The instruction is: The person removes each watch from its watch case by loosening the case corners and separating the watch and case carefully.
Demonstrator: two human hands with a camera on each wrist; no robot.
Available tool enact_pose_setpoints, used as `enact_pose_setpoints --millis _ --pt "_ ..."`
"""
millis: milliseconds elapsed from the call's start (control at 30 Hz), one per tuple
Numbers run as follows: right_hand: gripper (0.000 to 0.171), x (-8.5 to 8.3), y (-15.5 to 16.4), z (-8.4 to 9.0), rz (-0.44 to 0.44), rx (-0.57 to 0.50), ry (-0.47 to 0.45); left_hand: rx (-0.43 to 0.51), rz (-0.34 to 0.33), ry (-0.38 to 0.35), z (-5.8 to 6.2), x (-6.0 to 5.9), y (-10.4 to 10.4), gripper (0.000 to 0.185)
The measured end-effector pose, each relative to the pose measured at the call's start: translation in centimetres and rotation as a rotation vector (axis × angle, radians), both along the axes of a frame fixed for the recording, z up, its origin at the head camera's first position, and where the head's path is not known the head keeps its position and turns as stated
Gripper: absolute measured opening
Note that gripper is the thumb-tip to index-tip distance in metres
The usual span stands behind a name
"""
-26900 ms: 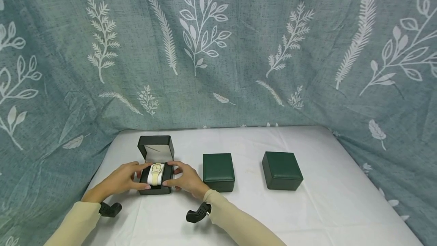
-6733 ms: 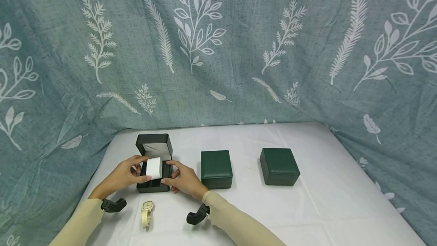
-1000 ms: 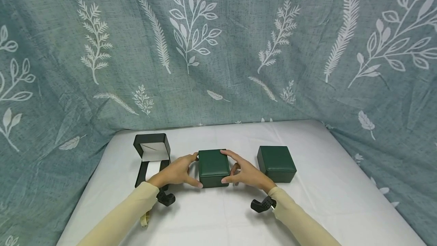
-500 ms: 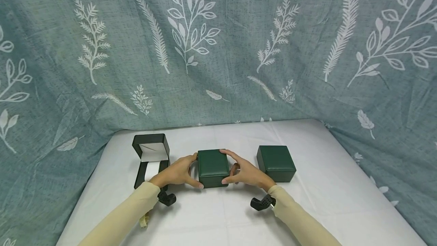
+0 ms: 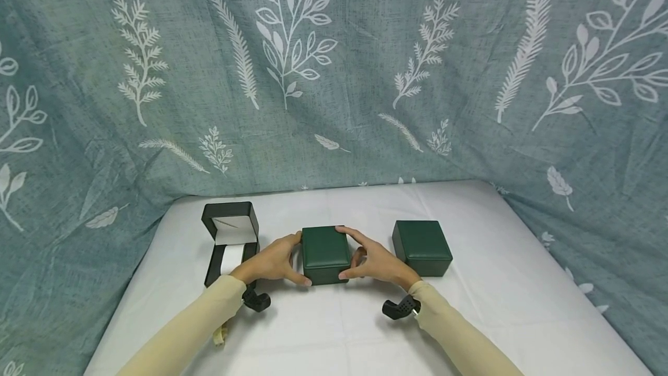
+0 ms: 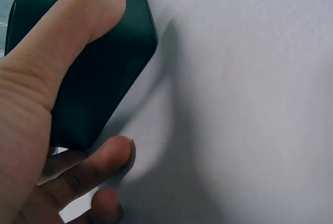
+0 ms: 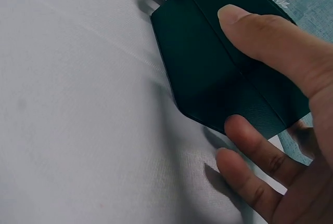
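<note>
A closed dark green box (image 5: 326, 253) stands in the middle of the white table (image 5: 469, 318). My left hand (image 5: 276, 261) grips its left side and my right hand (image 5: 376, 262) grips its right side. Each thumb lies on the front face and the fingers reach over the back edge. The left wrist view shows the left thumb (image 6: 78, 26) pressed on the green box (image 6: 109, 73). The right wrist view shows the right thumb (image 7: 270, 39) on the lid of the green box (image 7: 218, 78), near the seam. The lid is shut.
An open black box (image 5: 229, 235) with a white pillow (image 5: 229, 259) inside stands at the left. A cream watch strap (image 5: 219, 336) peeks out under my left sleeve. A second closed green box (image 5: 421, 254) sits at the right. A leaf-print curtain (image 5: 334, 74) surrounds the table.
Earlier both hands were at the open left box, where the watch came off its pillow and was laid on the table. Over the last second they have stayed on the middle box.
</note>
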State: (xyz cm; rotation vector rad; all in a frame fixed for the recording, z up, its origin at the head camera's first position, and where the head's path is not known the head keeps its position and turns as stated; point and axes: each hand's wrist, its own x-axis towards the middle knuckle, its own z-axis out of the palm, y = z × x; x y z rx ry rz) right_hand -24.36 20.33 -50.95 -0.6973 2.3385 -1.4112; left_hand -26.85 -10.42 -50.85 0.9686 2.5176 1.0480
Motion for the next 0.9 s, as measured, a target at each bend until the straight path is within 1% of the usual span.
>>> enact_pose_setpoints --millis 233,433,567,667,833,900 --pt "0.104 -0.09 0.08 -0.29 -0.027 -0.029 -0.022 -0.045 0.034 0.038 -0.04 0.07 0.21 0.112" --pt "0.101 -0.35 0.1 -0.33 -0.025 -0.082 -0.055 -0.055 0.059 0.054 0.12 0.29 0.3 0.114" --pt "0.098 -0.5 0.11 -0.17 -0.03 -0.093 -0.062 -0.061 0.069 0.066 0.23 0.3 0.36 0.114" --pt "0.097 -0.57 0.12 -0.2 -0.035 -0.104 -0.07 -0.072 0.09 0.063 0.34 0.4 0.4 0.12" --pt "0.094 -0.53 0.15 -0.31 -0.035 -0.145 -0.094 -0.128 0.14 0.04 0.55 0.73 0.47 0.132" --pt "0.093 -0.53 0.16 -0.33 -0.041 -0.16 -0.101 -0.141 0.148 0.033 0.61 0.83 0.47 0.134"
